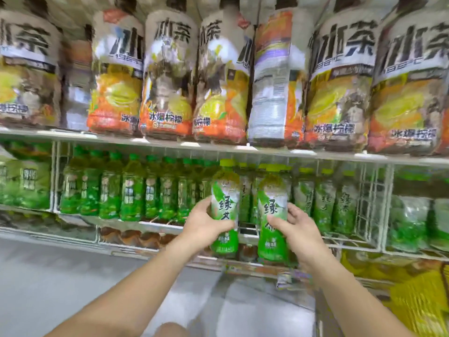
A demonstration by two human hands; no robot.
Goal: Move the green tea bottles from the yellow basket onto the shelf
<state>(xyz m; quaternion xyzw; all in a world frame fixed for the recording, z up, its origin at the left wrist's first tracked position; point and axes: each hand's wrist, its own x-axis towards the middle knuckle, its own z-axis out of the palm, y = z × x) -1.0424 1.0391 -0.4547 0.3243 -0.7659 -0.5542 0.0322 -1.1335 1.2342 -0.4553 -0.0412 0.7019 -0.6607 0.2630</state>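
Two green tea bottles are held upright in front of the middle shelf. My left hand grips the left bottle round its label. My right hand grips the right bottle the same way. Both have yellow-green caps and stand side by side, close to a gap between the shelved green bottles. Rows of green tea bottles fill the shelf to the right of the gap. The yellow basket shows at the lower right, blurred.
Large lemon tea bottles line the shelf above. Darker green-capped bottles stand left of the gap behind white wire dividers. A lower shelf with brown-capped bottles sits beneath. Grey floor lies at the lower left.
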